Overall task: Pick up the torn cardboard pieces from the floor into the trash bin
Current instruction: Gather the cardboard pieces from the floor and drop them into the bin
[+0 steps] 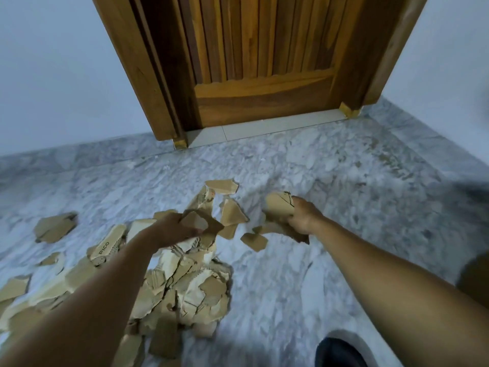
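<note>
Several torn brown cardboard pieces lie in a heap (182,284) on the grey marble floor at lower left, with loose ones scattered around it, such as one at the far left (56,227) and one near the middle (254,241). My left hand (174,229) is above the heap, closed on a bunch of cardboard pieces (202,223). To the right, my right hand (304,217) grips another bunch of cardboard pieces (280,205) just above the floor. No trash bin can be made out with certainty.
A closed wooden door (262,62) stands in the far wall, with white walls on both sides. A dark rounded thing (340,352) shows at the bottom edge and a dim brown shape (476,276) at the right edge. Bare marble floor (357,168) spreads to the right.
</note>
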Demonstrator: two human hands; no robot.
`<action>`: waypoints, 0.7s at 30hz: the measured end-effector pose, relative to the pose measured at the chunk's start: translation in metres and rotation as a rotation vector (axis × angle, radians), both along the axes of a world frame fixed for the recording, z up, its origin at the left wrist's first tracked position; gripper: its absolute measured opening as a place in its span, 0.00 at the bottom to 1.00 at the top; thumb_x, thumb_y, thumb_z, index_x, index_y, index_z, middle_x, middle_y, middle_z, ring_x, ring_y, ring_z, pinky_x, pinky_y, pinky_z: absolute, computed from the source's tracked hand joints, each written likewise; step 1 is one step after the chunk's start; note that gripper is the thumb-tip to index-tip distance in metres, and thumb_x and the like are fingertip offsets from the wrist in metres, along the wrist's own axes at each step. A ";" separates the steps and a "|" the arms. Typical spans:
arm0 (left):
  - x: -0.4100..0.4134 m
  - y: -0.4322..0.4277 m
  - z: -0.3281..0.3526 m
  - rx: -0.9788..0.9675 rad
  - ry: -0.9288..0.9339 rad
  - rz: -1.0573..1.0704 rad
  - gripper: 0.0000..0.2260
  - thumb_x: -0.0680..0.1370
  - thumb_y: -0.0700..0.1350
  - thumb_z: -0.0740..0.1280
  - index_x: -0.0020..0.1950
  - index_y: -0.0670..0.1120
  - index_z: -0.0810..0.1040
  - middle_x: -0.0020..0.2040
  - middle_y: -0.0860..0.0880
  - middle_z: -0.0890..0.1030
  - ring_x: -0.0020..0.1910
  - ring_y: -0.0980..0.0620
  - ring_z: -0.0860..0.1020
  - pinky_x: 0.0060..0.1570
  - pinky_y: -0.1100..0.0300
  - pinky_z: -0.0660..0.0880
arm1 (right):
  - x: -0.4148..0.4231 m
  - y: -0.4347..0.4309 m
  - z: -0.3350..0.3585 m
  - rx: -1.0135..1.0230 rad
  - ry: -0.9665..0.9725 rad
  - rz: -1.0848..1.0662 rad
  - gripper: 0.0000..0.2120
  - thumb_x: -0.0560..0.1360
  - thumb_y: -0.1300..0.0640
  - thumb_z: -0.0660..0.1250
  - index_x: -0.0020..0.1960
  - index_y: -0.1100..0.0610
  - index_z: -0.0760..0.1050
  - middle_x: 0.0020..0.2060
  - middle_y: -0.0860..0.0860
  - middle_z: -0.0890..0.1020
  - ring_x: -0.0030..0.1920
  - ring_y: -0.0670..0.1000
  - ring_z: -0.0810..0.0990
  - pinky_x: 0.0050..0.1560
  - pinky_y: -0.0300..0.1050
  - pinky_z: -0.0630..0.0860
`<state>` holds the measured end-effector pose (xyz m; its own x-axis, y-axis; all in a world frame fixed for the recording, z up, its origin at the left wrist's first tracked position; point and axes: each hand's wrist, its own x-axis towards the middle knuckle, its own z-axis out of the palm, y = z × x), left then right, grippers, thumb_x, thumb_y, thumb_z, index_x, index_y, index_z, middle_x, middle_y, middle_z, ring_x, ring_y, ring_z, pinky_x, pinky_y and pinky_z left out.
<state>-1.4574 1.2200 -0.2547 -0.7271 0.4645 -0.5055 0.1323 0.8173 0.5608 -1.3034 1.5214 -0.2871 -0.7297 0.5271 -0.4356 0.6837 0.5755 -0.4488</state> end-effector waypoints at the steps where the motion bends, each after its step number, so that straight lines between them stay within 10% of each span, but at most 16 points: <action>1: -0.005 0.011 0.001 -0.015 0.013 0.003 0.24 0.70 0.56 0.77 0.62 0.48 0.80 0.52 0.47 0.83 0.52 0.46 0.81 0.59 0.47 0.78 | -0.007 0.008 -0.006 -0.040 -0.026 0.057 0.31 0.74 0.48 0.73 0.73 0.53 0.67 0.65 0.56 0.77 0.62 0.59 0.77 0.58 0.49 0.75; 7: -0.012 0.063 0.011 -0.061 0.040 0.042 0.23 0.71 0.56 0.76 0.62 0.46 0.81 0.56 0.46 0.82 0.54 0.46 0.79 0.58 0.51 0.76 | -0.045 0.018 -0.038 -0.135 -0.195 0.378 0.33 0.78 0.50 0.70 0.78 0.61 0.61 0.72 0.59 0.71 0.68 0.61 0.73 0.66 0.54 0.72; 21: -0.024 0.080 -0.076 -0.097 -0.045 0.076 0.19 0.74 0.48 0.75 0.63 0.44 0.79 0.52 0.46 0.81 0.50 0.47 0.78 0.50 0.58 0.71 | -0.067 -0.005 -0.140 0.122 -0.142 0.271 0.36 0.72 0.37 0.70 0.70 0.51 0.58 0.68 0.56 0.64 0.67 0.62 0.65 0.61 0.62 0.72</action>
